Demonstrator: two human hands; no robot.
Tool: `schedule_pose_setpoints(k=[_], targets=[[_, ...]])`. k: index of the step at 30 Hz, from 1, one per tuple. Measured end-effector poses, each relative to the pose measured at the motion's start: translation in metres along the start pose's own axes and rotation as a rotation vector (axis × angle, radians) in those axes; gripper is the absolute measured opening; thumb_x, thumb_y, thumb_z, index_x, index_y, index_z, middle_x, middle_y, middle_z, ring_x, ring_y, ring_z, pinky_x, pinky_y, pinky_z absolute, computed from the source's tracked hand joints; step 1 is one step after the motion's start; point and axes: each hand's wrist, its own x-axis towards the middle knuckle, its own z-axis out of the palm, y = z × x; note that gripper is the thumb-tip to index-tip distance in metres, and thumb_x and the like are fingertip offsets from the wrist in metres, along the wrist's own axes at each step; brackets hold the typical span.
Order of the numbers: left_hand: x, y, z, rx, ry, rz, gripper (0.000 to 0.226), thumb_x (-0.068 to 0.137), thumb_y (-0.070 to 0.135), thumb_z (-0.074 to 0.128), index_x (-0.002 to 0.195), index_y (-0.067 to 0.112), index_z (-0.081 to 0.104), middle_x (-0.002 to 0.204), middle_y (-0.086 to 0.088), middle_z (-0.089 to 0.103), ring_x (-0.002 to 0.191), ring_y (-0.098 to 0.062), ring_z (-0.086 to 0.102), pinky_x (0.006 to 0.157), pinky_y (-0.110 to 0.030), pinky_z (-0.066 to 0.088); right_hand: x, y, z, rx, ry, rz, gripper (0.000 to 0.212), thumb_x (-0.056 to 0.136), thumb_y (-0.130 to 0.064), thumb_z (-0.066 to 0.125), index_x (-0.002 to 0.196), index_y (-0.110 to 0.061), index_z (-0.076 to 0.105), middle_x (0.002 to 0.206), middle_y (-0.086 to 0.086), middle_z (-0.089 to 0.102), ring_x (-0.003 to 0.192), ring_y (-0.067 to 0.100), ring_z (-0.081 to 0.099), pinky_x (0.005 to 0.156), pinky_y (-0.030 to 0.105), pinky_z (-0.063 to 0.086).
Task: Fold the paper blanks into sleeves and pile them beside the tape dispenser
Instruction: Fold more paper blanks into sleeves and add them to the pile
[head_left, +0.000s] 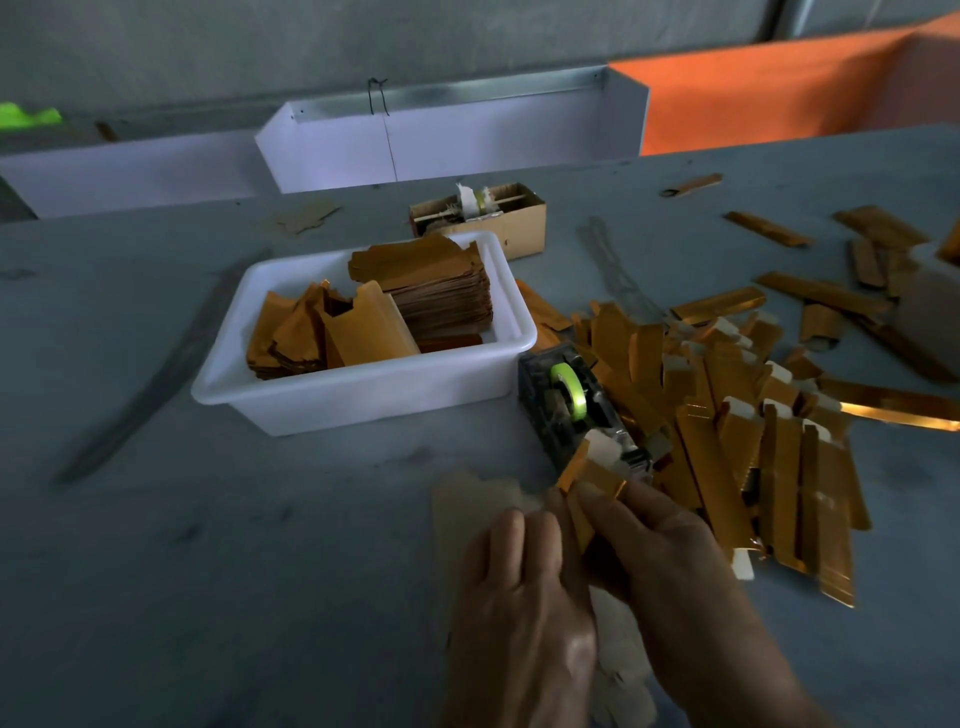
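Both my hands hold one gold paper blank (592, 480) that is partly folded, its far end close to the front of the black tape dispenser (571, 410) with its green roll. My left hand (519, 582) grips the blank's left side and my right hand (660, 556) pinches the right side from above. To the right of the dispenser lies a loose pile of folded gold sleeves (748, 415). Flat gold blanks are stacked in a white plastic tub (291, 400) left of the dispenser. Pale flat blanks (467, 499) lie on the table under my hands.
A small cardboard box (519, 228) with tape scraps stands behind the tub. Loose gold sleeves (826, 291) are scattered across the right of the grey table. White dividers (447, 140) and an orange panel (769, 98) stand along the far edge.
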Motion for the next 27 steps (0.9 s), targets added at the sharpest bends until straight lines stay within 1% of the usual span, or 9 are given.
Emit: schedule_pose_setpoints(k=[4,6,9,12,14,17,21,24,27], targets=[[-0.004,0.002,-0.002,-0.078,-0.203,-0.02,0.043,0.071,0.027,0.038,0.084,0.02,0.079,0.072,0.004,0.065,0.082,-0.02,0.051,0.068,-0.025,0.038,-0.001,0.001,0.001,-0.068,-0.015,-0.002,0.031,0.062,-0.044,0.063,0.081,-0.02,0.069,0.076,-0.001,0.071,0.074,0.011,0.069,0.055,0.018,0.052],[-0.001,-0.001,-0.008,-0.1,-0.274,-0.047,0.04,0.074,0.032,0.039,0.084,0.028,0.077,0.07,0.008,0.06,0.07,-0.013,0.06,0.057,-0.021,0.043,0.002,0.004,0.001,-0.072,0.035,0.012,0.022,0.066,-0.036,0.069,0.083,-0.022,0.066,0.076,0.001,0.07,0.073,0.014,0.069,0.056,0.02,0.053],[0.001,-0.005,-0.01,-0.264,-0.197,-0.052,0.011,0.068,0.022,0.075,0.078,0.023,0.074,0.069,0.003,0.055,0.066,-0.016,0.06,0.05,-0.022,0.046,0.003,0.004,0.002,0.02,0.068,0.048,0.008,0.071,-0.019,0.07,0.078,-0.016,0.068,0.071,0.005,0.066,0.074,0.023,0.062,0.073,0.037,0.052],[0.008,-0.013,-0.013,-0.681,-0.265,-0.353,0.021,0.076,0.015,0.077,0.086,0.031,0.067,0.087,0.01,0.059,0.083,-0.003,0.06,0.068,-0.012,0.046,0.002,0.003,0.001,0.092,0.053,0.056,0.035,0.063,-0.026,0.067,0.088,-0.003,0.064,0.066,0.006,0.06,0.069,0.022,0.057,0.073,0.04,0.05],[0.01,-0.016,-0.013,-0.928,-0.337,-0.587,0.02,0.082,0.019,0.073,0.082,0.035,0.061,0.083,0.013,0.065,0.081,0.005,0.061,0.067,-0.008,0.044,0.001,0.002,0.003,0.115,0.045,0.042,0.042,0.062,-0.027,0.066,0.092,0.001,0.06,0.068,0.009,0.057,0.068,0.024,0.055,0.075,0.041,0.05],[0.014,-0.025,-0.007,-1.188,-0.476,-0.862,0.016,0.078,0.019,0.076,0.082,0.029,0.064,0.075,0.005,0.072,0.068,-0.007,0.069,0.06,-0.025,0.056,-0.001,0.001,0.005,0.148,0.049,0.042,0.035,0.061,-0.027,0.066,0.084,-0.001,0.061,0.066,0.009,0.053,0.063,0.022,0.053,0.068,0.036,0.05],[0.016,-0.035,-0.007,-1.376,-0.668,-0.912,0.007,0.074,0.021,0.079,0.072,0.024,0.074,0.074,-0.006,0.072,0.074,-0.025,0.069,0.082,-0.052,0.055,-0.001,-0.004,0.004,0.13,0.079,0.058,0.032,0.074,-0.033,0.065,0.082,-0.002,0.061,0.065,0.014,0.053,0.06,0.021,0.056,0.061,0.031,0.05],[0.017,-0.034,-0.011,-1.477,-0.727,-0.903,0.021,0.054,0.025,0.089,0.068,0.02,0.074,0.072,-0.008,0.071,0.065,-0.02,0.068,0.066,-0.034,0.056,0.001,-0.01,-0.002,-0.007,0.075,0.06,0.048,0.081,-0.046,0.054,0.094,-0.001,0.063,0.071,0.014,0.059,0.067,0.023,0.062,0.063,0.029,0.049],[0.022,-0.035,-0.011,-1.523,-0.599,-1.005,0.021,0.048,0.025,0.079,0.064,0.013,0.074,0.064,-0.007,0.068,0.052,-0.013,0.062,0.048,-0.022,0.047,0.003,-0.022,-0.014,-0.268,0.158,-0.11,0.032,0.081,-0.047,0.047,0.088,-0.021,0.064,0.078,0.003,0.066,0.075,0.017,0.065,0.06,0.023,0.045]])
